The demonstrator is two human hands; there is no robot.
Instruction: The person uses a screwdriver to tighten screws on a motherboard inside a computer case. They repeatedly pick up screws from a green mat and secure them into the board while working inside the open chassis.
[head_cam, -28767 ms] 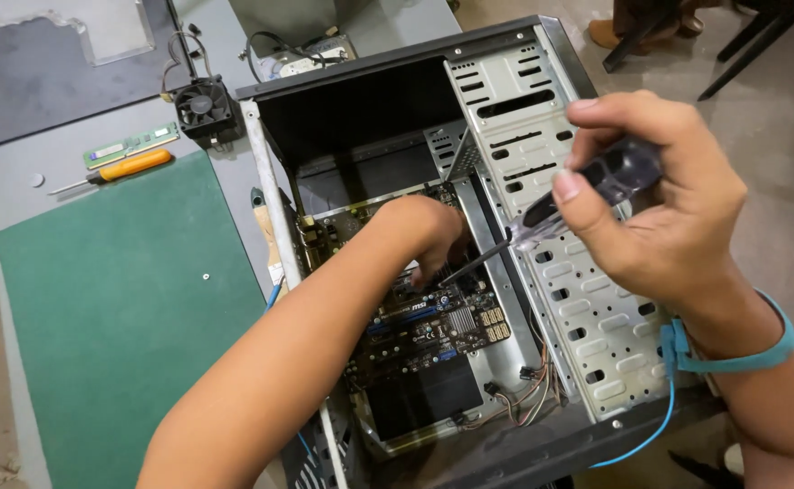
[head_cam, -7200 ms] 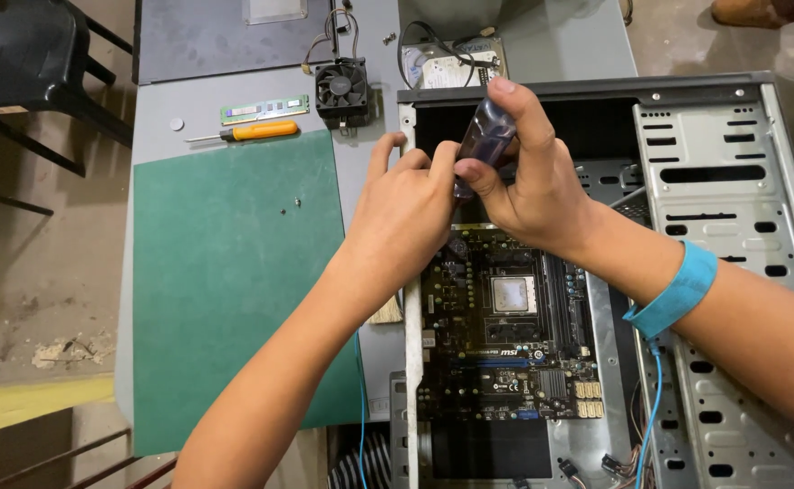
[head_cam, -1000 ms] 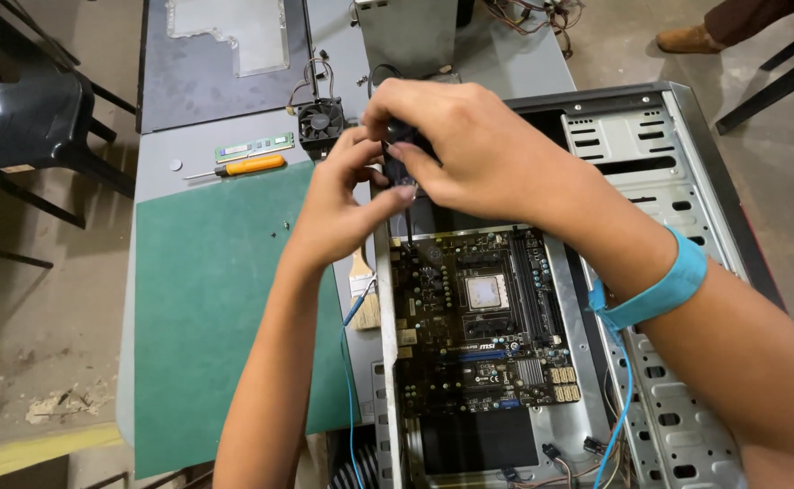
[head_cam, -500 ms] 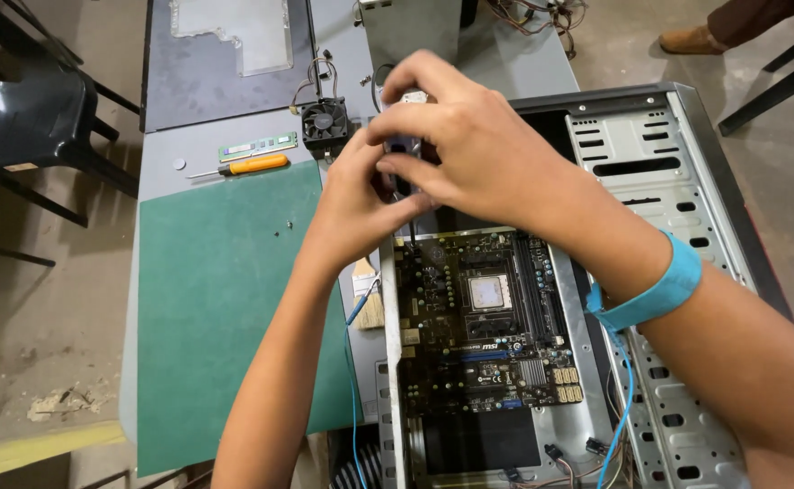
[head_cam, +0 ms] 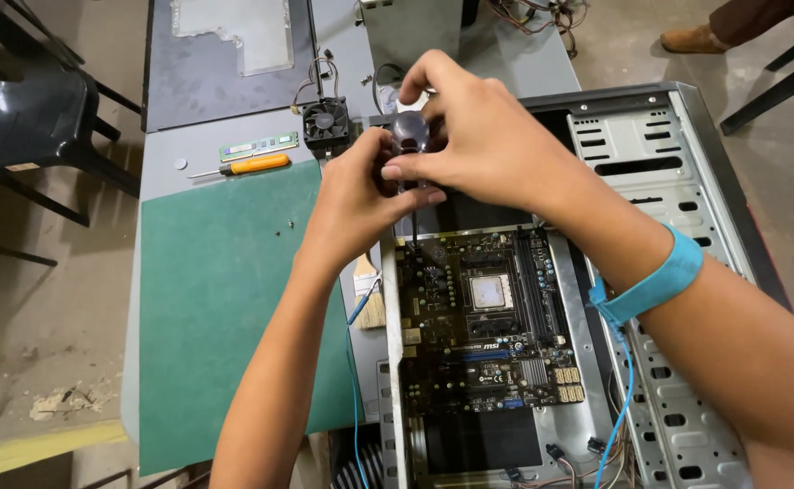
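Note:
An open computer case (head_cam: 687, 163) lies on its side with a black motherboard (head_cam: 483, 317) inside. My right hand (head_cam: 483, 136) grips the dark handle of a screwdriver (head_cam: 409, 131) held upright over the board's top left corner. Its thin shaft (head_cam: 414, 226) runs down to the board's edge. My left hand (head_cam: 360, 195) closes around the shaft just below the handle, steadying it. A blue strap (head_cam: 655, 281) with a blue cord circles my right wrist.
A green mat (head_cam: 220, 299) covers the grey table to the left. An orange-handled screwdriver (head_cam: 252, 165), a green memory stick (head_cam: 259, 145) and a small black fan (head_cam: 326, 120) lie near the far edge. A brush (head_cam: 370, 294) sits beside the case. Black chair at left.
Over the last second both hands stayed on the screwdriver at the board's top left corner, shifting slightly. The handle's top now shows between my fingers.

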